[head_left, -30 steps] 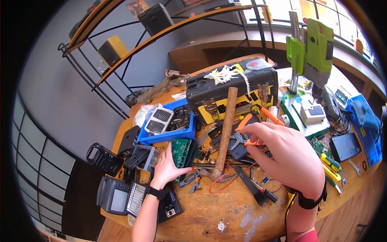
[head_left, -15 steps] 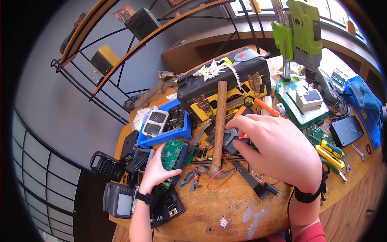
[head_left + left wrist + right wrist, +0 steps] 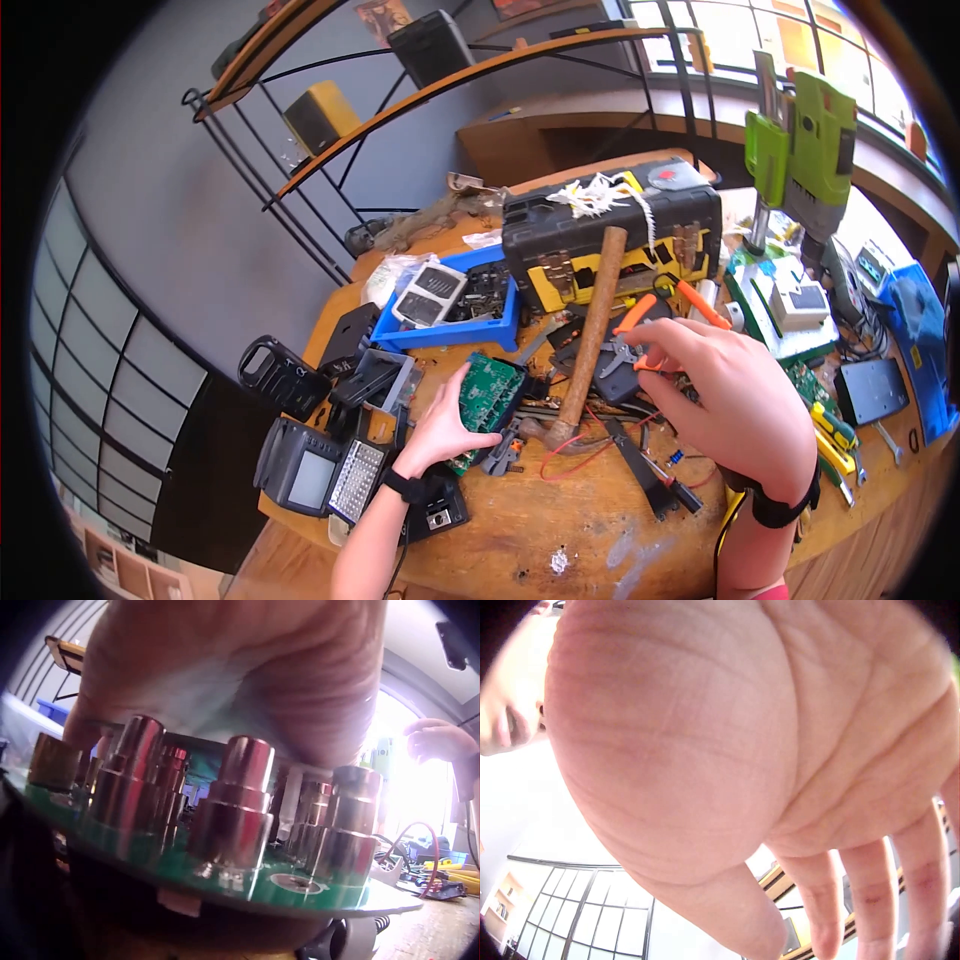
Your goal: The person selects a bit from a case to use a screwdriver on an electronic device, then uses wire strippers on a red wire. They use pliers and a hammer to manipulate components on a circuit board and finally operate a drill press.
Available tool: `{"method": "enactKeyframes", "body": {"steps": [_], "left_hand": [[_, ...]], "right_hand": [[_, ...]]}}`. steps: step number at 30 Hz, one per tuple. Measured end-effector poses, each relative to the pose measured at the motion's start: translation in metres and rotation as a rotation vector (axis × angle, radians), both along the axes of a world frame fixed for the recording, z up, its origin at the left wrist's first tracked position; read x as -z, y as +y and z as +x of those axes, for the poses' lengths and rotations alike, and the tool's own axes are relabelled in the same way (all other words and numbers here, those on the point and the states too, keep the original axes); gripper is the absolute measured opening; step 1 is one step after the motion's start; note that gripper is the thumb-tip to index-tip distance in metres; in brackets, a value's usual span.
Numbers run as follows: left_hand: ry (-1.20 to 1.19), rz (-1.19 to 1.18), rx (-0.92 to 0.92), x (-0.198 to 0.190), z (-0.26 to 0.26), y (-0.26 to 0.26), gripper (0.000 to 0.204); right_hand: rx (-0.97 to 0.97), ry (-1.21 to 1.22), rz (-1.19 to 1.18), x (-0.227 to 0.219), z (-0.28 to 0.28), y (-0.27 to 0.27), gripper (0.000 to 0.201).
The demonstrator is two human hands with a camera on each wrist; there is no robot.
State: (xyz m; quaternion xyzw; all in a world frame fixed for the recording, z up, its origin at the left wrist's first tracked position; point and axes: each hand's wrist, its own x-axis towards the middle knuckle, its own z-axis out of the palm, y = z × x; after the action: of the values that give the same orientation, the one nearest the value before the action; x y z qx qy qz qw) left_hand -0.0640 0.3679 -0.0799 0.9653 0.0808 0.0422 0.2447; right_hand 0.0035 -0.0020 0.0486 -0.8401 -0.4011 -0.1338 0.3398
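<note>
My left hand point(image 3: 440, 430) grips a green circuit board point(image 3: 490, 395), its thumb across the near edge and its fingers along the left side. The board stands tilted over a dark piece behind it. Close up in the left wrist view, several shiny metal cylinders point(image 3: 232, 810) rise from the board below the palm. Raised over the table's right half, my right hand point(image 3: 745, 400) has its thumb and fingers apart. Its fingers hang free with nothing held in the right wrist view. Beyond its fingertips lie orange-handled pliers point(image 3: 622, 357), partly hidden by the hand.
A wooden-handled hammer point(image 3: 600, 310) leans between the hands. Behind it stands a black-and-yellow toolbox point(image 3: 535, 235), with a blue bin point(image 3: 450, 335) to its left. A green drill press point(image 3: 825, 130) rises at the back right. Small grey clamps point(image 3: 500, 455) and a screwdriver point(image 3: 685, 495) lie nearer.
The head view swings left and back right. My left hand keeps hold of the board, which shifts slightly rightward toward the grey clamps. My right hand hovers with little change.
</note>
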Motion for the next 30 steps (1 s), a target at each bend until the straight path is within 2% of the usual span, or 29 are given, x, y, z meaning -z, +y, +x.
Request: {"method": "enactKeyframes", "body": {"steps": [6,11,13,14,17,18,20,27,30], "left_hand": [[0.008,0.004,0.096,0.004,-0.001,0.005,0.126],[-0.070,0.004,0.054,-0.007,-0.001,0.002,0.124],[-0.091,0.145,0.036,-0.016,0.003,-0.001,0.122],[-0.096,0.143,0.033,-0.016,0.006,-0.002,0.122],[0.024,0.301,0.006,-0.009,0.015,-0.002,0.119],[0.016,0.299,0.009,0.001,0.018,0.004,0.119],[0.019,0.146,0.015,0.016,0.021,0.013,0.118],[0.171,0.140,-0.001,-0.006,0.021,-0.005,0.121],[0.162,0.121,0.021,-0.001,0.022,0.001,0.125]], "right_hand": [[0.033,0.132,0.006,0.001,-0.003,-0.004,0.025],[0.052,0.123,-0.025,-0.002,-0.002,-0.004,0.026],[0.053,0.126,-0.035,-0.005,-0.003,-0.003,0.026],[0.057,0.137,-0.043,-0.006,-0.004,-0.003,0.027],[0.049,0.127,-0.032,-0.003,-0.003,-0.002,0.027],[0.054,0.121,-0.034,-0.002,-0.003,-0.003,0.027],[0.048,0.096,-0.027,-0.003,-0.003,-0.003,0.026],[0.056,0.142,-0.049,-0.004,-0.002,-0.002,0.029],[0.046,0.124,-0.030,-0.003,-0.002,-0.002,0.028]]}}
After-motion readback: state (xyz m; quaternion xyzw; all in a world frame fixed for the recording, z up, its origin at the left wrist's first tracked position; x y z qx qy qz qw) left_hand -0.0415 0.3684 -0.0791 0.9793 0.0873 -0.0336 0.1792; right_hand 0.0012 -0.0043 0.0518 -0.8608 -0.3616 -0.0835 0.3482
